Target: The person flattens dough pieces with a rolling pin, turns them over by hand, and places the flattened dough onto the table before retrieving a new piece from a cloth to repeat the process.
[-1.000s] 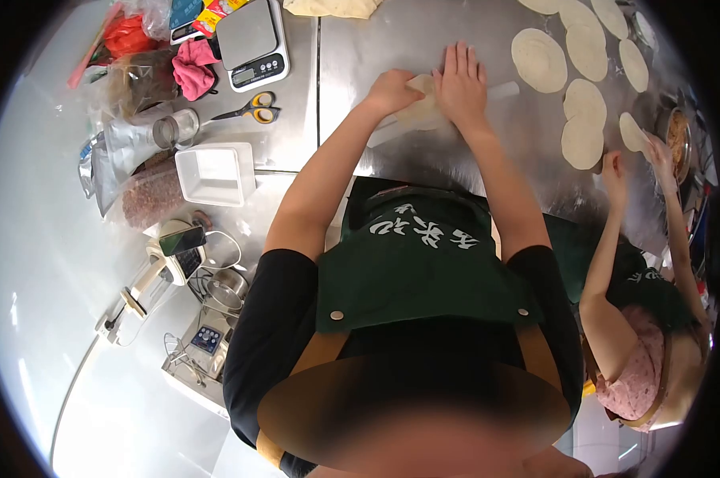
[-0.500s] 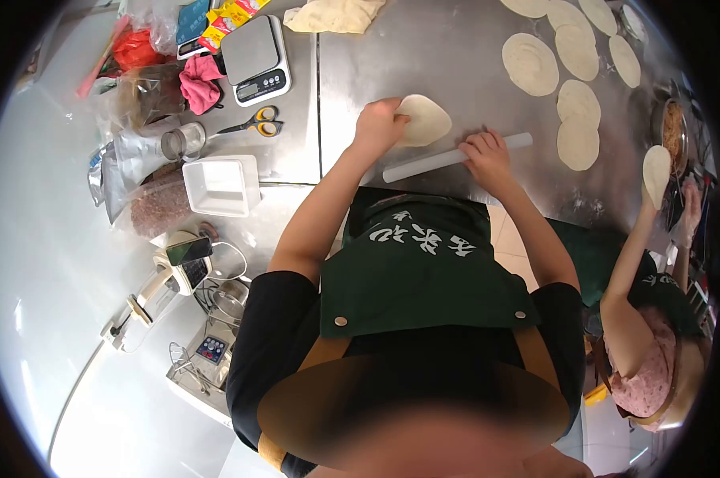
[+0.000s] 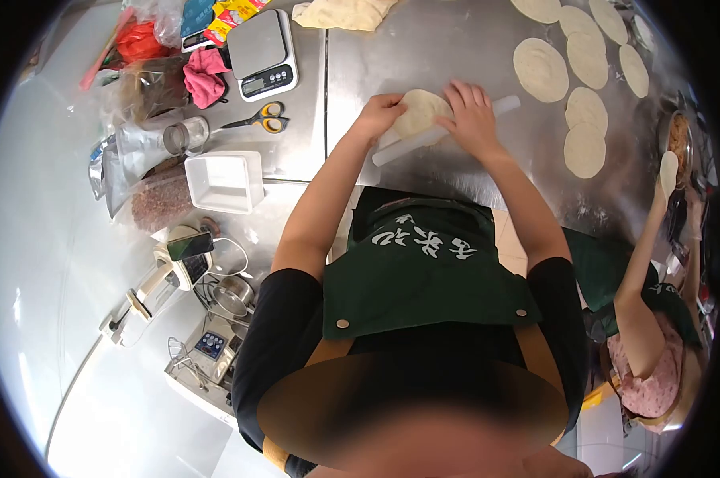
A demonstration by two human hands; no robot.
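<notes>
A thin, pale round of dough (image 3: 417,114) lies on the metal worktop in front of me. My left hand (image 3: 381,117) is closed on its left edge, with the thumb and fingers pinching it. A white rolling pin (image 3: 408,146) lies slantwise across the dough's near side. Over the pin's right half rests my right hand (image 3: 473,119), its palm on the pin and its fingers stretched out past it, beside the dough's right edge. The hand hides that part of the pin.
Several flat dough rounds (image 3: 541,70) lie at the back right. Left of me are a digital scale (image 3: 258,52), scissors (image 3: 266,118) and a white plastic tub (image 3: 224,182). At right, a co-worker's hand holds a dough round (image 3: 668,171) near a bowl of filling (image 3: 678,135).
My right hand and the rolling pin have moved left, bringing the pin onto the dough; its fingers have straightened. My left hand still pinches the edge. The co-worker's dough round has tilted and moved.
</notes>
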